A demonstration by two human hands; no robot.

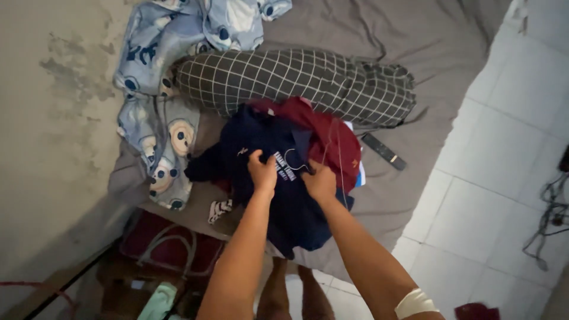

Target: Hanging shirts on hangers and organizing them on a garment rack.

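On the grey bed (415, 53), both hands, left (262, 172) and right (320, 181), grip a navy shirt (284, 213) (hanger (294, 163) between them).

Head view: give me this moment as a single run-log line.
left hand: gripping navy shirt | right hand: on shirt beside wire hanger | under it: maroon garment | surface: grey bed sheet

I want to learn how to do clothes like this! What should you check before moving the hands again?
1. Left hand on the navy shirt: ok.
2. Right hand on the shirt by the hanger: ok.
3. Hanger inside the collar: cannot tell.
4. Shirt lying flat: not ok, it is bunched.
5. Red garment out of the way: not ok, it lies under the shirt.
6. Remote control away from the pile: ok.
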